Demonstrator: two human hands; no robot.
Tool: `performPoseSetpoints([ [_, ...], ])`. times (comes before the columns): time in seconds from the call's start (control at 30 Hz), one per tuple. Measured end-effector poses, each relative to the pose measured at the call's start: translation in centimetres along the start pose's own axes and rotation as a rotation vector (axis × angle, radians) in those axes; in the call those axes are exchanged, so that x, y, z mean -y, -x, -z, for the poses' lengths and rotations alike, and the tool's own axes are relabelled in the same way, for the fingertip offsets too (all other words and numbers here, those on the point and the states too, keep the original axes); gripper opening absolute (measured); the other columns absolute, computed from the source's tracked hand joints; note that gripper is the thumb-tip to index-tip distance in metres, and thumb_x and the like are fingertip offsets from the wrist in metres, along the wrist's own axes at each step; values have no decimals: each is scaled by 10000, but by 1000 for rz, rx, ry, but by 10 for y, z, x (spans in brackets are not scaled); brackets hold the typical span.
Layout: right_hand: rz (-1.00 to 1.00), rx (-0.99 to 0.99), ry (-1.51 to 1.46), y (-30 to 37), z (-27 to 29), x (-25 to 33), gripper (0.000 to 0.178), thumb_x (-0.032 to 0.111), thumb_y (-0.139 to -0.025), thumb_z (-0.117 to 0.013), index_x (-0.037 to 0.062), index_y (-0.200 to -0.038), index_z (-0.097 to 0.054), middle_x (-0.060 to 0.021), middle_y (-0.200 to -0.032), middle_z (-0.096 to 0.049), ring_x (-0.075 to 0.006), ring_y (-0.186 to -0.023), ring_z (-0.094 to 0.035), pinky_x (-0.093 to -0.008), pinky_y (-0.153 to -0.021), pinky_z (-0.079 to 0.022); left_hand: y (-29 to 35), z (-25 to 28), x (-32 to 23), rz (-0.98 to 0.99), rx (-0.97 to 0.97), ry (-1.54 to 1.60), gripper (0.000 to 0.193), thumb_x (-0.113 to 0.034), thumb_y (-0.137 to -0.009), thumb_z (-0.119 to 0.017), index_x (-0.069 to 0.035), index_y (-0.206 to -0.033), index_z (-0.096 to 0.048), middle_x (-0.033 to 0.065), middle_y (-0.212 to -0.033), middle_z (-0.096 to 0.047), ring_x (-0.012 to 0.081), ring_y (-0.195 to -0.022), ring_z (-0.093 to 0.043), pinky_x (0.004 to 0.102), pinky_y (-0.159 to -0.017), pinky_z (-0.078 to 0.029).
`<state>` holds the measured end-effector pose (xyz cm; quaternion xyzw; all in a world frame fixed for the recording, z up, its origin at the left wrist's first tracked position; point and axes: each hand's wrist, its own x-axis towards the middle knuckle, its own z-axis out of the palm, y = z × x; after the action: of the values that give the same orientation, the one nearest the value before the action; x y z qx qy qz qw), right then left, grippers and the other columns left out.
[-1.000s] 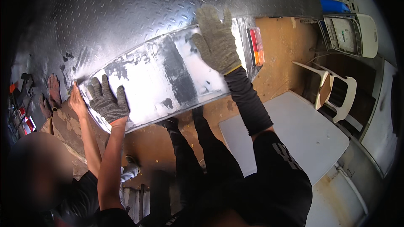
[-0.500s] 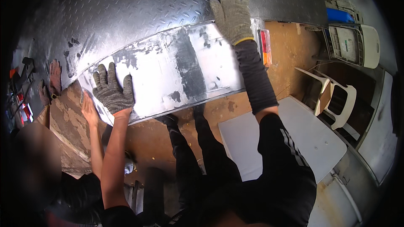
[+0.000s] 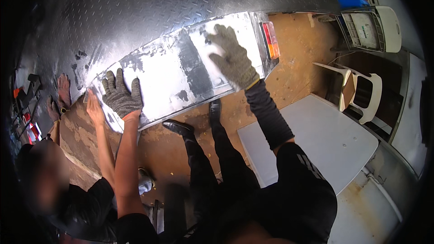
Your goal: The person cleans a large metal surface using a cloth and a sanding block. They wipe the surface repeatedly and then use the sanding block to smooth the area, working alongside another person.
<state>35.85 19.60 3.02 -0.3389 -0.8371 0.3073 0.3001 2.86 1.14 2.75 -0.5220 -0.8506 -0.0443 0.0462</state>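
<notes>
My left hand point(image 3: 122, 95), in a grey striped knit glove, lies spread on the left part of a white-and-dark patchy panel point(image 3: 156, 86). My right hand point(image 3: 234, 58), in a tan-grey knit glove with a dark sleeve over the forearm, is over the panel's right part with its fingers stretched out. It is slightly blurred, and I cannot tell if the palm presses on the surface. Neither hand holds anything. The panel runs along the front edge of a black tread-plate surface point(image 3: 181, 0). A red and orange tail light point(image 3: 271, 39) sits at its right end.
A co-worker's bare hand point(image 3: 94, 108) touches the panel's left end; another person's gloved hands point(image 3: 63, 91) rest farther left. A grey board point(image 3: 312, 140) lies on the brown floor point(image 3: 294, 74) at right, near a cream plastic chair point(image 3: 368, 99) and a white folding chair point(image 3: 389, 29).
My right hand has drawn back toward me from the black surface onto the panel. My left hand stays in place, and the view has shifted slightly.
</notes>
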Motion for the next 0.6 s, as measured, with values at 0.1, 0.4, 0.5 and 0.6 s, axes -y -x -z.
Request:
performPoseSetpoints([
  [0.1, -323, -207, -479, 21, 13, 17, 413, 142, -918, -751, 80, -1316, -663, -160, -1449, -589, -312, -1417, -504, -446, -1199, -398, 1, 2, -5, 27, 37, -46, 673, -511, -935, -631, -168, -1506, -541, 190, -1575, -466, 425, -1479, -369, 594, -1180, -259],
  [0.4, -307, -79, 627, -7, 22, -32, 594, 450, -1038, -546, 105, -1519, -502, -268, -1584, -401, -441, -1471, -382, -514, -1225, -287, 2, -2, -3, 8, -1, 2, 666, -501, -922, -646, -166, -1491, -560, 190, -1569, -474, 417, -1480, -372, 592, -1183, -260],
  [0.5, -302, -34, 633, -12, 21, -30, 574, 460, -1052, -500, 153, -1537, -493, -262, -1598, -387, -457, -1481, -358, -520, -1228, -281, 1, 4, -8, 27, 40, -61, 672, -502, -916, -651, -162, -1490, -562, 193, -1558, -485, 420, -1475, -378, 588, -1180, -265],
  [0.6, -239, -2, 607, -7, 25, -37, 558, 466, -1052, -477, 168, -1522, -517, -252, -1591, -405, -479, -1460, -375, -524, -1215, -301, 2, 0, -3, 7, 5, -23, 677, -504, -912, -653, -160, -1488, -563, 192, -1555, -488, 420, -1475, -377, 582, -1175, -269],
])
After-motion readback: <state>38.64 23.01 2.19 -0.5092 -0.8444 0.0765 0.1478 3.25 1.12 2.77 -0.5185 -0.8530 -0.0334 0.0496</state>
